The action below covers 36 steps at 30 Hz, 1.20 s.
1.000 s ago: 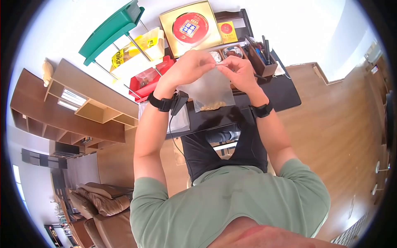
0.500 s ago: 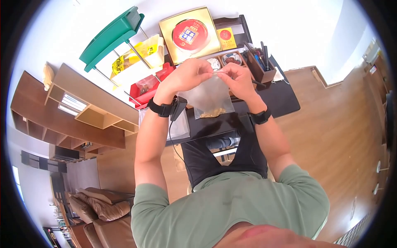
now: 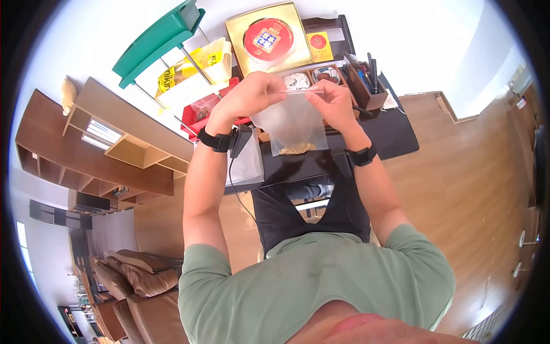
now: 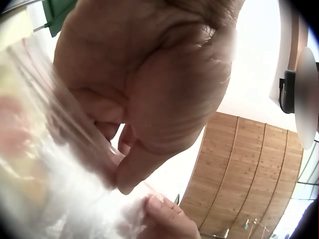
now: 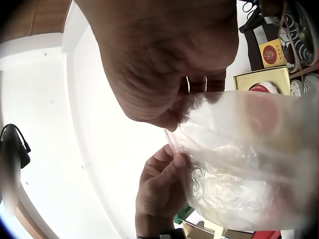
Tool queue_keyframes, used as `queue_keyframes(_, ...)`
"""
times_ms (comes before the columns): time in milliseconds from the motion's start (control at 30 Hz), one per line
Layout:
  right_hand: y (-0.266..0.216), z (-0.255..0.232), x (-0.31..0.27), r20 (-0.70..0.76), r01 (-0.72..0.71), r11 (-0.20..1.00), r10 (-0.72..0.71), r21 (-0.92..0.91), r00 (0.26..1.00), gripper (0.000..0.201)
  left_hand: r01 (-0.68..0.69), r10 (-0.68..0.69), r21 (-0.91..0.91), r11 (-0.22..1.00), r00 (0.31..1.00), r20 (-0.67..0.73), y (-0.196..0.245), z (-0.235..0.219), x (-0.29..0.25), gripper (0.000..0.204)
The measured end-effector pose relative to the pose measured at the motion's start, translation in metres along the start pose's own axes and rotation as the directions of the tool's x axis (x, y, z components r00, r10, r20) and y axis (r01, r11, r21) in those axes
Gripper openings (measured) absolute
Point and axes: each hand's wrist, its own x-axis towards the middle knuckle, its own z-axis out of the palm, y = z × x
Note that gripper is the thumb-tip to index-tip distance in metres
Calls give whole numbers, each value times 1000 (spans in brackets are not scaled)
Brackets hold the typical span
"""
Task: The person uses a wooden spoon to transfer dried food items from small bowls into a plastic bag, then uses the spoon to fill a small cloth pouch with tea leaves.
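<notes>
A clear zip-lock plastic bag (image 3: 293,121) hangs upright in front of the chest, with small yellowish pieces (image 3: 298,149) gathered along its bottom. My left hand (image 3: 252,94) pinches the left part of its top edge between thumb and fingers. Toward the other end of that edge, my right hand (image 3: 333,106) pinches the bag too. A strip of the bag's top runs straight between both hands. Seen from the right wrist, the crinkled bag (image 5: 234,154) spreads out below the thumb, and the left hand (image 5: 159,191) grips the same edge.
On the dark table (image 3: 395,135) stand a gold box (image 3: 236,43) with a red disc, a wooden pen holder (image 3: 375,100) and a divided tray with patterned cups (image 3: 298,82). A green-topped rack (image 3: 154,46) with a red bin (image 3: 195,117) is at left. White plastic bags (image 3: 247,163) lie near the front edge.
The hands, whose fingertips were close together at the bag's edge, have moved apart. More of the bag's top edge now shows stretched between them. The view has shifted slightly.
</notes>
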Motion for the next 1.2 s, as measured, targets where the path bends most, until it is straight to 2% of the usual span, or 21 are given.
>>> queue_keyframes(67, -4, 3, 2, 4, -18, 999, 18, 49, 1000, 9, 10, -10, -8, 1000, 1000, -20, 2, 1, -3, 16)
queue_keyframes(133, -12, 7, 4, -18, 64, 998, -64, -18, 998, 10, 26, -27, -21, 999, 998, -49, 5, 1, -7, 16)
queue_keyframes(233, -17, 9, 2, -40, 50, 999, -51, -21, 998, 10, 14, -15, -31, 999, 999, -38, 4, 2, -8, 8)
queue_keyframes(300, -18, 12, 1, -45, 53, 998, -54, -22, 998, 10, -55, 56, 9, 998, 997, -62, 3, 5, -6, 9)
queue_keyframes(433, -19, 11, 3, -38, 49, 997, -52, -65, 998, 9, -94, 91, -36, 995, 994, -62, 12, 15, 2, 9)
queue_keyframes(533, -16, 8, 4, -38, 114, 988, -118, -106, 992, 9, -51, 48, -31, 998, 996, -69, 20, 15, 2, 9)
queue_keyframes(667, -10, 7, 2, -57, 85, 994, -88, -63, 994, 9, -82, 82, 22, 996, 996, -32, 9, 13, 2, 8)
queue_keyframes(733, -13, 5, 2, -19, 71, 995, -72, -65, 997, 8, -97, 98, 20, 995, 995, -31, 3, 13, 3, 8)
queue_keyframes(833, -21, 10, 2, -51, 44, 998, -47, -44, 998, 8, -84, 83, -10, 996, 995, -53, -1, 16, 2, 18)
queue_keyframes(933, -14, 9, 3, -65, 73, 994, -79, -81, 995, 9, -44, 44, -23, 999, 999, -16, 5, 6, -1, 17)
queue_keyframes(1000, -11, 7, 7, -72, 92, 993, -97, -67, 993, 9, 40, -39, -9, 999, 999, 29, 10, -3, -5, 7)
queue_keyframes(1100, -14, 5, 2, -80, 70, 995, -76, -72, 994, 9, 58, -57, -64, 996, 998, 21, 6, -5, -12, 7)
queue_keyframes(1200, -14, 7, 2, -70, 59, 996, -63, -63, 996, 9, 61, -61, -22, 998, 998, -18, 3, -7, -19, 7)
